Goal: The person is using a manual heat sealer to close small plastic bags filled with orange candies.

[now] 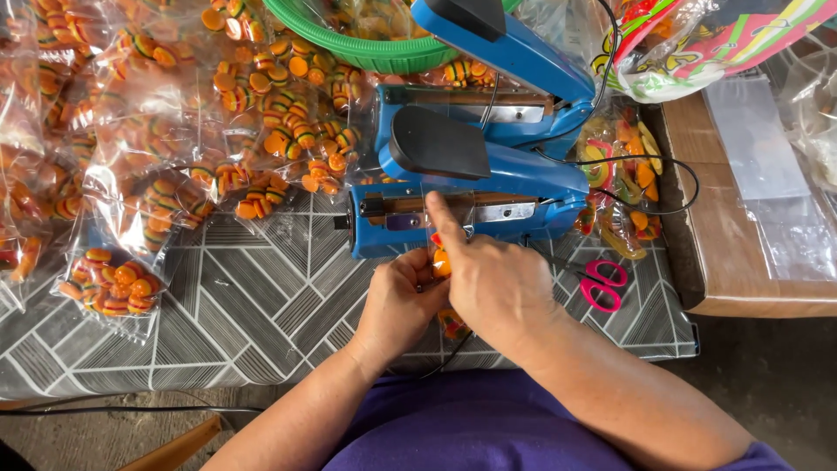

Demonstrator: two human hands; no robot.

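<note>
- Left hand (403, 292) and right hand (491, 281) pinch a small clear plastic bag of orange sweets (442, 262), fingers clamped on it.
- Lay the bag's open mouth flat and straight across the blue heat sealer's bar (462, 208).
- Keep sweets below the seam.

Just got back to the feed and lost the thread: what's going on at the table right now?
A person is holding a small clear bag of orange striped candies at the front blue heat sealer. The left hand grips the bag from below; the right hand lays its forefinger along the sealing bar. Filled candy bags are piled to the left, pink scissors lie to the right.
</note>
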